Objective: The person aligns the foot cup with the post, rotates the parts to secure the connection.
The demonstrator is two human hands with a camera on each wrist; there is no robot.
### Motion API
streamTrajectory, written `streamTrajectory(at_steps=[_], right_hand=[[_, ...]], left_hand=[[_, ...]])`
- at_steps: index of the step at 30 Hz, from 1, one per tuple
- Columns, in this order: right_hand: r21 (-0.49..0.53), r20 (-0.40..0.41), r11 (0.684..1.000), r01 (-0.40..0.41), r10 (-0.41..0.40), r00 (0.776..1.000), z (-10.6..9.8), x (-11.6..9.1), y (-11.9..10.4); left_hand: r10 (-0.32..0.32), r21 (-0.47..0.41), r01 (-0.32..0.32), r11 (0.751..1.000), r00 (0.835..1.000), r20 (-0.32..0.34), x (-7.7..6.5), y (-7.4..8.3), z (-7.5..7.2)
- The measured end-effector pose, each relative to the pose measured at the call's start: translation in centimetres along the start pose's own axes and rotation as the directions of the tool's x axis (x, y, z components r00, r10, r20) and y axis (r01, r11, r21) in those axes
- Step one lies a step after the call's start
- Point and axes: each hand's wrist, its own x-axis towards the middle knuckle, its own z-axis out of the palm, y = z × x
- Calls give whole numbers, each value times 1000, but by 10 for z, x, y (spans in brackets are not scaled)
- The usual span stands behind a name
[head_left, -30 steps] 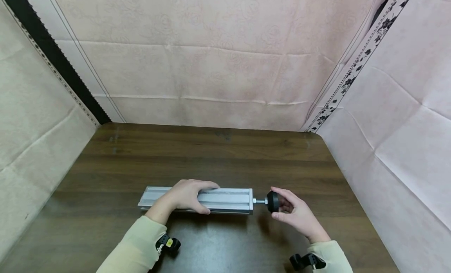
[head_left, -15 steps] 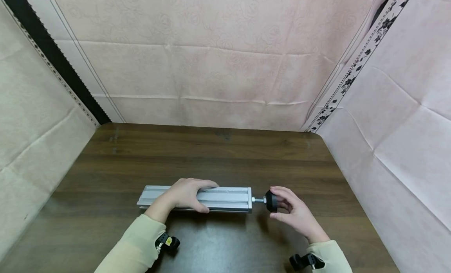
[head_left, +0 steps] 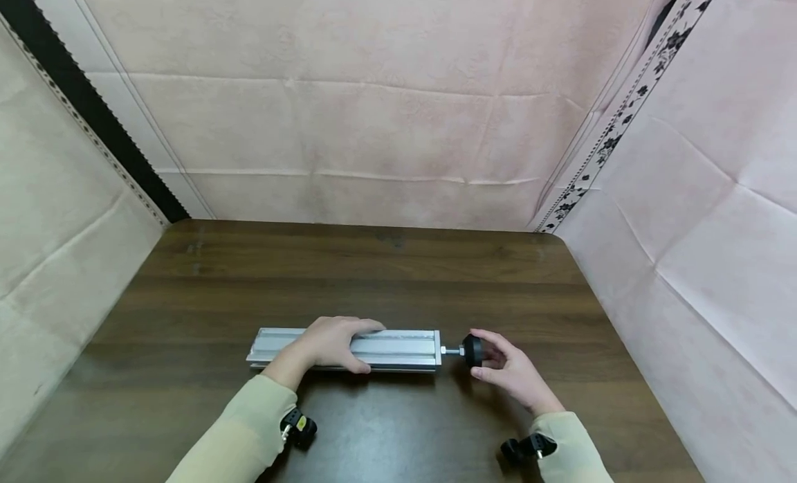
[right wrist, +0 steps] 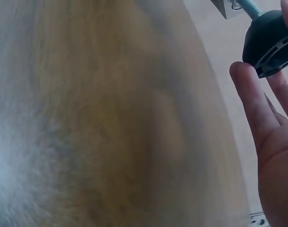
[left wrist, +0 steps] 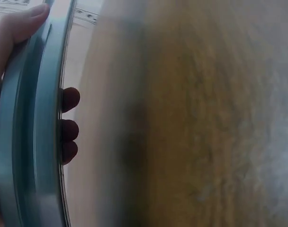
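A silver aluminium profile (head_left: 398,348) with grooves along it lies level across the head view, held up over the table. My left hand (head_left: 333,341) grips it near the middle; in the left wrist view the thumb lies over one side and several fingertips (left wrist: 69,128) curl round the other. From its right end a threaded rod (head_left: 452,351) sticks out, bearing a round black levelling foot (head_left: 473,350). My right hand (head_left: 513,372) pinches the rim of this foot between thumb and fingers. The right wrist view shows the foot's hollow underside (right wrist: 280,54) close to the palm.
Below is a dark brown wooden table (head_left: 373,282) with shadows of the hands on it. Pale cloth curtains (head_left: 349,123) hang behind it and at both sides. A black wrist mount (head_left: 299,427) sits on the left sleeve, and another wrist mount (head_left: 528,448) on the right.
The head view has shifted slightly. The profile's right end, the levelling foot and my right hand have moved a little left and up in it. Both hands keep their hold.
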Motion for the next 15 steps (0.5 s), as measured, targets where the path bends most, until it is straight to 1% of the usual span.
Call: streamTrajectory(at_steps=[4,8,9,12,15], right_hand=[[38,16,999,-32,31,999,2,7,15],[63,32,998,-21,19,999,3,12,27],[64,31,998,-20,18,999,3,13,28],[86,32,996,-28,25,999,2,12,21],[92,22,995,-23,22,1000,1,15,24]], left_hand=[[-19,33,19,999,1000,10,5,-5,8],[-18,79,19,997,1000,-11,11,-7,14],[-17,89,19,996,1000,-18,13,-8,16],[-4,114,9,993,999,-43,18,-10,19],[6,121,2,993,998,-63,22,-10,21]])
